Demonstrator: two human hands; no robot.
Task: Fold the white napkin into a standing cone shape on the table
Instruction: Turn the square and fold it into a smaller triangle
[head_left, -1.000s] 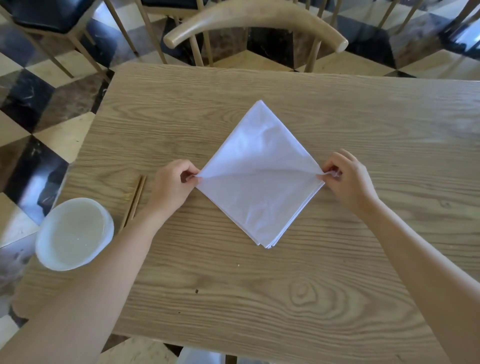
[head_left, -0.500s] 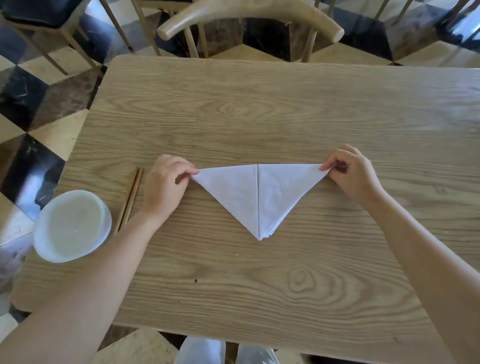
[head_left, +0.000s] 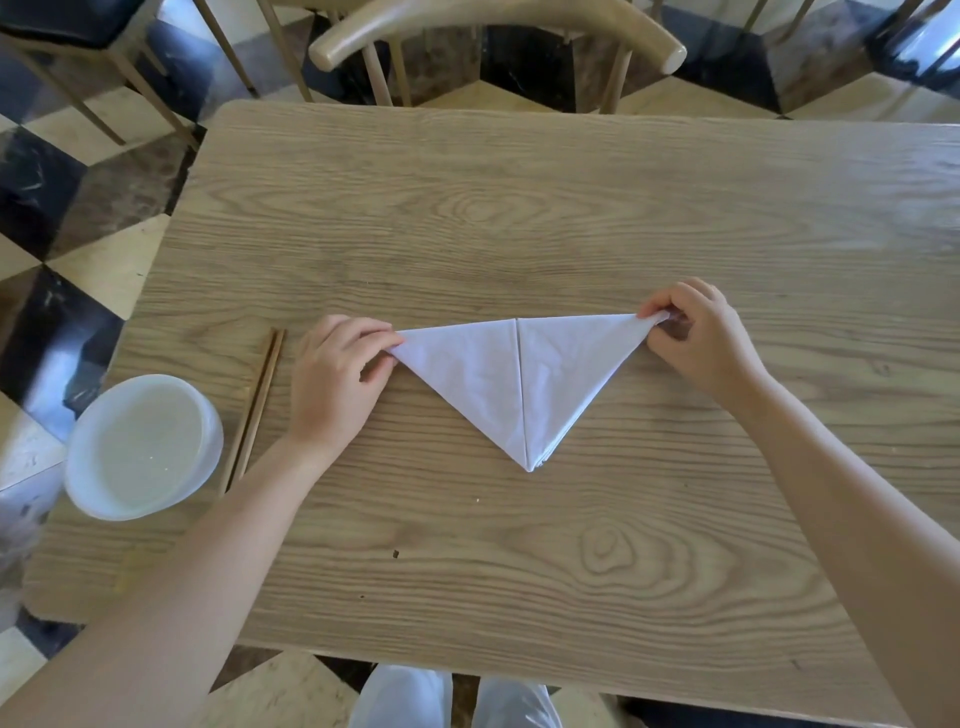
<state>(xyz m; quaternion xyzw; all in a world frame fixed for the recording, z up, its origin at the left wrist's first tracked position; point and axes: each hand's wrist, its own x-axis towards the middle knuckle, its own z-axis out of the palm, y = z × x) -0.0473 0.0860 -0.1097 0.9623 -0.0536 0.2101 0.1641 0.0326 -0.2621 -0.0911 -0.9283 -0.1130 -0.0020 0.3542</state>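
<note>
The white napkin (head_left: 514, 382) lies flat on the wooden table (head_left: 519, 218) as a triangle, its long folded edge on the far side and its point toward me. A seam runs down its middle. My left hand (head_left: 337, 382) pinches the triangle's left corner between thumb and fingers. My right hand (head_left: 698, 338) pinches the right corner and lifts it slightly off the wood.
A white bowl (head_left: 143, 447) sits at the table's left edge, with a pair of wooden chopsticks (head_left: 254, 410) lying just right of it. A curved-back wooden chair (head_left: 493, 31) stands at the far side. My knees show below the near edge.
The napkin went from a diamond to a triangle as its far point was folded down to the near one. Both hands kept the side corners; the right corner is now raised a little.
</note>
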